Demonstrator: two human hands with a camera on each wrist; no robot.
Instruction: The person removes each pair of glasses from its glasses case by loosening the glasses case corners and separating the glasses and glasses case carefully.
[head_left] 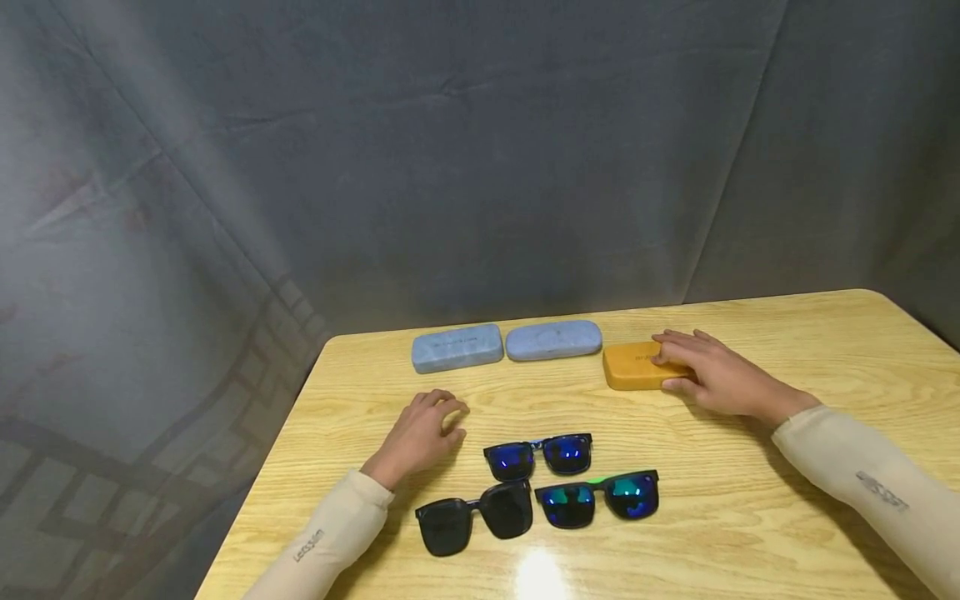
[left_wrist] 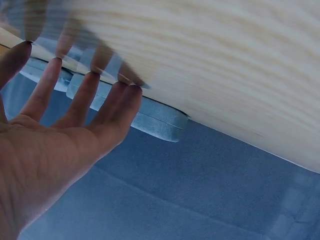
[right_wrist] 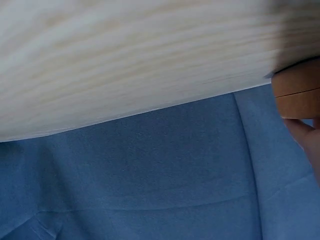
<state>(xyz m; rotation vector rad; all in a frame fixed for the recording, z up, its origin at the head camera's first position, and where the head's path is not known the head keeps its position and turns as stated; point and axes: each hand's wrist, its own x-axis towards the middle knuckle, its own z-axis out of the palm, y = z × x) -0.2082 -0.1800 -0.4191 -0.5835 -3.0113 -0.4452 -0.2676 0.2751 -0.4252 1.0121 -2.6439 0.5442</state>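
Note:
My right hand (head_left: pixel 722 373) holds the right end of an orange glasses case (head_left: pixel 630 367), thumb at its near side and fingers over its top. In the right wrist view only part of that case (right_wrist: pixel 297 90) shows, with a bit of the hand at the edge. My left hand (head_left: pixel 422 435) rests fingertips on the table, fingers loosely bent, holding nothing. Nearest to it lie blue-lensed sunglasses (head_left: pixel 537 457) and black sunglasses (head_left: pixel 476 517). Green-blue mirrored sunglasses (head_left: pixel 597 500) lie just to their right.
Along the back of the wooden table (head_left: pixel 810 350) stand a grey-blue glasses case (head_left: pixel 457 348) and a periwinkle glasses case (head_left: pixel 553 341), left of the orange one. Behind the table's far edge hangs a dark grey cloth (head_left: pixel 525 167).

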